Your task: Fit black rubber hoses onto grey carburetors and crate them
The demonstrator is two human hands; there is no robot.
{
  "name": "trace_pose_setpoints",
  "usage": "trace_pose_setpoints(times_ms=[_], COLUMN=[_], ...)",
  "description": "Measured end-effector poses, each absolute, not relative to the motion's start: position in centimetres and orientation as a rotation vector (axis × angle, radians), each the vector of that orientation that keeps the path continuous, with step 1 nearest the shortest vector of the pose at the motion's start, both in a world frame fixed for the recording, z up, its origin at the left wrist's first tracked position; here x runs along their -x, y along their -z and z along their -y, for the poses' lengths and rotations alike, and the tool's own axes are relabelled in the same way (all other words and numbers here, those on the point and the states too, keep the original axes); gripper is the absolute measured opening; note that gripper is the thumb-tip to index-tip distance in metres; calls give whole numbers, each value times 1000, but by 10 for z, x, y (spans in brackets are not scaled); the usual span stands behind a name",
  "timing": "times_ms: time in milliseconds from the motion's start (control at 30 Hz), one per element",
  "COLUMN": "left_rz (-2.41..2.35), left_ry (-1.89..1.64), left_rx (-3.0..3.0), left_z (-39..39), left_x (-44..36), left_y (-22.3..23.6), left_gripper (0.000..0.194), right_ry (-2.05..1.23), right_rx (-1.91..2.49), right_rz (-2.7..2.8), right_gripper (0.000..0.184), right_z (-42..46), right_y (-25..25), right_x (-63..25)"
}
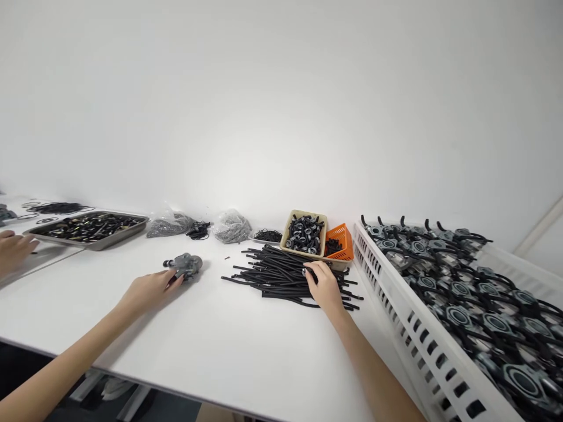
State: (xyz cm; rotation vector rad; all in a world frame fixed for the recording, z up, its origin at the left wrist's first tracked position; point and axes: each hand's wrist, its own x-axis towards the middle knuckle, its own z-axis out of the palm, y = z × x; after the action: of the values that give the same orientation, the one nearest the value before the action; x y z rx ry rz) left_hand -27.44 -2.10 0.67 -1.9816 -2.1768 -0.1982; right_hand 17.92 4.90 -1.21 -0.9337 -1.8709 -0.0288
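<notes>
My left hand (152, 290) is closed around a grey cast-metal carburetor (189, 266) at the left middle of the table. Over the pile of black rubber hoses (268, 275), the fingers of my right hand (324, 285) are pinched on a small black part with a shiny ring (307, 271), mostly hidden by the fingers. It resembles the black ringed parts (304, 234) in the beige basket (287, 247) just behind. An orange basket (348, 249) with small black pieces stands beside that one.
A white slotted crate (396, 305) full of carburetors with hoses stands at the right. At the back are plastic bags of small parts (232, 227), a dish of black rings (267, 235) and a metal tray (99, 241). Another person's hand (13, 252) shows at the left edge.
</notes>
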Motion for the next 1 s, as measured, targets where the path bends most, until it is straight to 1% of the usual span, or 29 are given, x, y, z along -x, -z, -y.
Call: trace_pose_setpoints(times_ms=[133, 233, 300, 367, 467, 600, 667, 767, 800, 900, 933, 1000], left_rz=[1983, 1759, 1546, 1374, 1246, 1124, 1077, 1001, 983, 981, 1018, 1126], left_ry=[245, 261, 298, 348, 444, 635, 794, 1061, 1135, 1273, 1290, 1277], left_rx=[2109, 2331, 2478, 2615, 2713, 2763, 2754, 2752, 2772, 2872, 2907, 2979], left_z=[44, 65, 73, 72, 54, 20, 8, 5, 6, 8, 8, 6], left_x=[230, 167, 120, 80, 38, 16, 18, 27, 31, 37, 37, 38], left_y=[-21, -39, -48, -52, -51, -43, -39, -29, -25, -12, -8, -3], left_gripper=[51, 49, 43, 40, 38, 37, 36, 22, 25, 61, 68, 72], right_ry=[51, 62, 58, 47, 32, -9, -62, -188, -244, -499, -610, -841], right_rx=[921, 922, 932, 941, 953, 959, 947, 931, 931, 906, 882, 821], right_rz=[1892, 1908, 1909, 1903, 1893, 1873, 1848, 1770, 1737, 1634, 1603, 1554], right_gripper=[23, 21, 20, 20, 20, 21, 21, 19, 18, 15, 14, 15], right_z=[-49, -47, -46, -45, -46, -47, -46, -43, -42, -40, -39, -36], right_y=[13, 12, 11, 11, 11, 11, 9, 5, 3, -2, -4, -8], right_x=[-177, -177, -178, -179, -180, -179, -177, -173, -171, -166, -165, -163])
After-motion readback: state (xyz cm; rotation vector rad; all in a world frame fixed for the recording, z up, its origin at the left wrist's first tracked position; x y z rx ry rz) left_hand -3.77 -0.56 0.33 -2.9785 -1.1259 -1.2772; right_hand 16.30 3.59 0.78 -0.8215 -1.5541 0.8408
